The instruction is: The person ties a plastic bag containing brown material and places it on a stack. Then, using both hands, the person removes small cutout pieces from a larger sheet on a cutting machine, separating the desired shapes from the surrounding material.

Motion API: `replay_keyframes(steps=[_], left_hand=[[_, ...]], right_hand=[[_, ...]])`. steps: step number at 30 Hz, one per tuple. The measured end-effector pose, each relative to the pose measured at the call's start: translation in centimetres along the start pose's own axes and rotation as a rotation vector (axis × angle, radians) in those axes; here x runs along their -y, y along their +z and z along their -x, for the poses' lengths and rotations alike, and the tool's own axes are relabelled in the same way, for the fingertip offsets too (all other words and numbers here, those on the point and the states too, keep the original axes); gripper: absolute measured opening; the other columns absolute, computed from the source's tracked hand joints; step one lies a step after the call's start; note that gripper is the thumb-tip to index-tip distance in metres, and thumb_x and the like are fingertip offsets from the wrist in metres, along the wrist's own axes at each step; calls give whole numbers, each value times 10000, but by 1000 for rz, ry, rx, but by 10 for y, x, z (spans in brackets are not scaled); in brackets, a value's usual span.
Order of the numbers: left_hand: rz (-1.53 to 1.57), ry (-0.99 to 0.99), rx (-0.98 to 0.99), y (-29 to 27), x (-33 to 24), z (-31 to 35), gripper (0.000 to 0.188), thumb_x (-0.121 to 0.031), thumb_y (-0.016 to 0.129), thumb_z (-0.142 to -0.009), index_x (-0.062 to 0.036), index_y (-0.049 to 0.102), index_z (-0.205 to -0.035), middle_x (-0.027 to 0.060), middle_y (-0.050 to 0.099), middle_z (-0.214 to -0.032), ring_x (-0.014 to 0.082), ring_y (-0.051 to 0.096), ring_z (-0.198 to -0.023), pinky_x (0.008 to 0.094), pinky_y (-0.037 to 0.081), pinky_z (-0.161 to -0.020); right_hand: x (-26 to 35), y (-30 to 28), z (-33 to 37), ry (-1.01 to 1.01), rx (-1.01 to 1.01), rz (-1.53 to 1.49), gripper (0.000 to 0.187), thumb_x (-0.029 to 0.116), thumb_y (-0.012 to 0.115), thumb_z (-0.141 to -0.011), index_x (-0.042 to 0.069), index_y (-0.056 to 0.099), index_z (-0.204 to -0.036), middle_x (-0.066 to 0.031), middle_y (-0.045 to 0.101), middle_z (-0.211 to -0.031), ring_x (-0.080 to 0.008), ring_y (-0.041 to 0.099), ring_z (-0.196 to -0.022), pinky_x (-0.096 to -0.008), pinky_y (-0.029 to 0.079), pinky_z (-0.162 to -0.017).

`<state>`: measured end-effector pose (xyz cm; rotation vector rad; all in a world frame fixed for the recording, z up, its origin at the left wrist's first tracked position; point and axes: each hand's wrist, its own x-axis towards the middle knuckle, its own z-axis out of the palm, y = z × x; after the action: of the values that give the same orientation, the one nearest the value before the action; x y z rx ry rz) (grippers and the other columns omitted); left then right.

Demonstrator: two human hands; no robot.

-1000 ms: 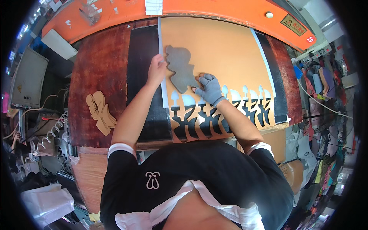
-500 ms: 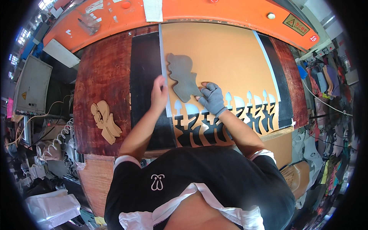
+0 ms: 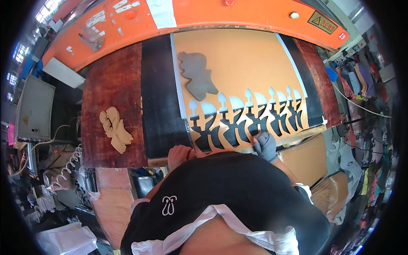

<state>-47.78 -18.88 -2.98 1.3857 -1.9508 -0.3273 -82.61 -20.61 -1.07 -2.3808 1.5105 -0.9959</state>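
along the near edge of the table [image 3: 111,87], both hands are drawn in close to the black shirt [image 3: 221,174], well apart from each other. the bare left hand [image 3: 180,156] is set at the edge, left of the sheet's near corner, with its fingers curled; whether anything is grasped by it cannot be told. the right hand [image 3: 265,145], covered by a grey glove from which the fingertips are left bare, is bent into a loose fist beside the sheet's near border; whether that border is pinched cannot be told.

the tan sheet [image 3: 242,59] is spread over a pale sheet [image 3: 177,76], which is seen as a strip down each side, and a black mat [image 3: 159,85] is partly covered by both. the near part of the tan sheet is pierced by a row of curved openings, through which black and pale blue are shown.

on the left part of the tan sheet, just beyond the openings, the grey shaped plate [image 3: 197,76] is laid flat, untouched by either hand. farther left, tan cut pieces [image 3: 121,138] are piled on the red-brown surface. the far side is spanned by an orange beam [image 3: 204,17], to which a white paper [image 3: 162,15] is attached.
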Motion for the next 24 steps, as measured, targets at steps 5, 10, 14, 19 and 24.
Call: replay_keyframes(steps=[5,10,14,19,24], left_hand=[[-139,46,-67,4,-10,-1,214,-96,659,-743,-75,496,-606,63,478,-624,257,505,-601,373,408,-544],[-239,17,-134,17,1,9,260,-126,641,-771,-72,478,-575,87,470,-612,285,504,-600,393,419,-545],[-270,-30,-239,35,11,14,303,-184,615,-802,-43,475,-572,121,501,-620,323,527,-639,440,432,-591],[-304,-212,-289,57,16,17,360,-250,593,-832,-30,491,-565,136,523,-628,343,537,-654,462,428,-609],[-385,-258,-374,68,14,18,368,-249,600,-828,-41,487,-547,123,524,-624,332,538,-647,454,431,-593]], right_hand=[[-7,12,3,30,-85,61,122,141,658,-767,95,553,-723,-86,531,-679,-298,516,-616,-405,419,-565],[-11,14,2,-77,-69,61,132,191,638,-779,92,566,-730,-98,547,-680,-317,530,-632,-422,432,-585],[-28,20,2,-122,6,-99,173,231,588,-818,61,587,-785,-142,580,-733,-347,558,-713,-440,444,-647],[-121,-68,-40,-129,-583,-246,154,138,540,-869,14,541,-779,-140,563,-740,-279,545,-694,-368,436,-651],[-232,-175,-120,196,-774,-614,202,149,452,-917,12,513,-781,0,483,-723,-91,445,-694,-259,391,-637]])
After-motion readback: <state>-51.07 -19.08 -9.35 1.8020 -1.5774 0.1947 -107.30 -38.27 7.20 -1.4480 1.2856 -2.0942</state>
